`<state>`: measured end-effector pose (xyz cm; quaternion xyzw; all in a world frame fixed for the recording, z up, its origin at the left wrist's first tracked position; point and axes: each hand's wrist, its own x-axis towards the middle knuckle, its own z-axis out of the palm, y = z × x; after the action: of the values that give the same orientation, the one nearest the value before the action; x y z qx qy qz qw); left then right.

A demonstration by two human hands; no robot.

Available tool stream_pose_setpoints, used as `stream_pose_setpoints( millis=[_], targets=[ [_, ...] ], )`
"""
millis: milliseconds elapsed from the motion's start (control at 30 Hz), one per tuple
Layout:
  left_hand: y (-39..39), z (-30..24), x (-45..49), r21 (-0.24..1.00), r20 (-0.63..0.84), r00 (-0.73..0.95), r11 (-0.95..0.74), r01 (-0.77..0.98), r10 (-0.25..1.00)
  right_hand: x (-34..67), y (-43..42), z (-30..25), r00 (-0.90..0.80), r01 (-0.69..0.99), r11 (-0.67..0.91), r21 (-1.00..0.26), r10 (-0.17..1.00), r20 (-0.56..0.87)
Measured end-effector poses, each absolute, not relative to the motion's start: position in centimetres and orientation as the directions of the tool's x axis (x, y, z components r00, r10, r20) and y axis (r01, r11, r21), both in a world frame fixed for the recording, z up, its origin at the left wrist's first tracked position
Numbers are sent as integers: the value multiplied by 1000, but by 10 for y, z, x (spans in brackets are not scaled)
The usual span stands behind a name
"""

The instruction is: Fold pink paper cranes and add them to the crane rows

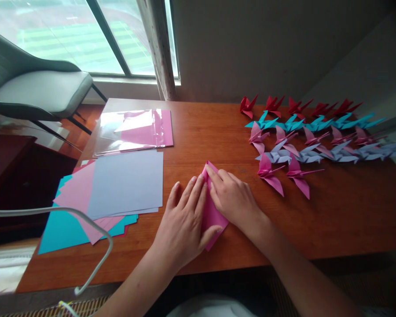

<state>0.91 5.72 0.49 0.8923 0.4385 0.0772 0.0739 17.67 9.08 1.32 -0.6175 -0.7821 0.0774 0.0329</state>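
So the pink folded paper [214, 215] is lying on the counter [201, 132], its far tip pointing roughly at 12 o'clock, and a good chunk of it is being blocked from sight. The left hand [183, 220] is pressing over its left side with fingers out straight, so that grip isn't closing on anything. The right hand [234, 196] is resting near the tip, but some fingers are curling out of view, so I can't tell if that grip is pinching the paper.

From the paper, two magenta cranes [266, 171] are sitting around 2 o'clock, with rows of smaller-looking cranes [262, 123] lining up beyond; the far-right ones are overlapping too much to count. Toward 9-10 o'clock, lilac sheets [127, 185] are covering most of the coloured sheets [64, 231]. At 10-11, a clear packet [138, 132] is glaring badly, hiding its contents. Around 8-9, a white cable [53, 210] is running out of frame.
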Motion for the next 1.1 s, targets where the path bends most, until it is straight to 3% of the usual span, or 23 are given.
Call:
stream_pose_setpoints(
  millis=[1100],
  targets=[
    [59,4,8,222,61,612,-609,762,788,175,93,12,-233,968,224,-111,969,-79]
  ],
)
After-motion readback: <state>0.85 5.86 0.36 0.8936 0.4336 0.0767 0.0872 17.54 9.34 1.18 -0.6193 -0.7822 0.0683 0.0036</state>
